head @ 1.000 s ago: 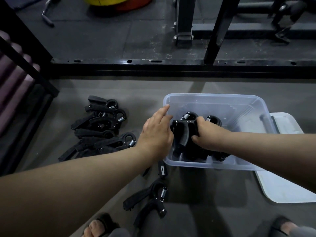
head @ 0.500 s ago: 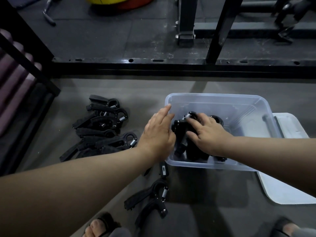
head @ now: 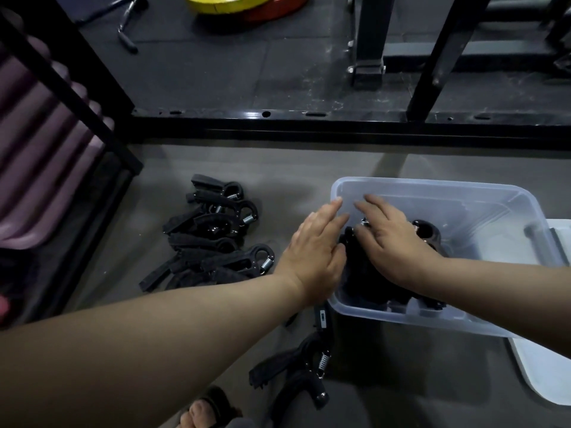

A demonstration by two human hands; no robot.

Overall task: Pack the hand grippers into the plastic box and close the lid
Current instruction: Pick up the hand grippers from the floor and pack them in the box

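Observation:
A clear plastic box [head: 482, 193] stands on the grey floor, with several black hand grippers [head: 426, 231] lying in its left half. My right hand [head: 389, 242] rests flat on those grippers, fingers spread. My left hand [head: 315, 251] is at the box's left wall, fingers apart, touching the packed grippers at the rim. A pile of black hand grippers [head: 213, 239] lies on the floor to the left. Two more grippers [head: 306, 372] lie near my feet. The white lid [head: 543, 366] lies under the box's right side.
A black steel rack frame [head: 309, 125] runs across the floor behind the box. Purple rolled mats [head: 34, 168] fill a rack on the left. Yellow and red weight plates [head: 244, 4] lie at the back. My sandalled foot [head: 210, 409] is at the bottom edge.
My right hand has let go of the gripper it held and now lies flat with its fingers spread. My left hand has shifted slightly toward the box rim.

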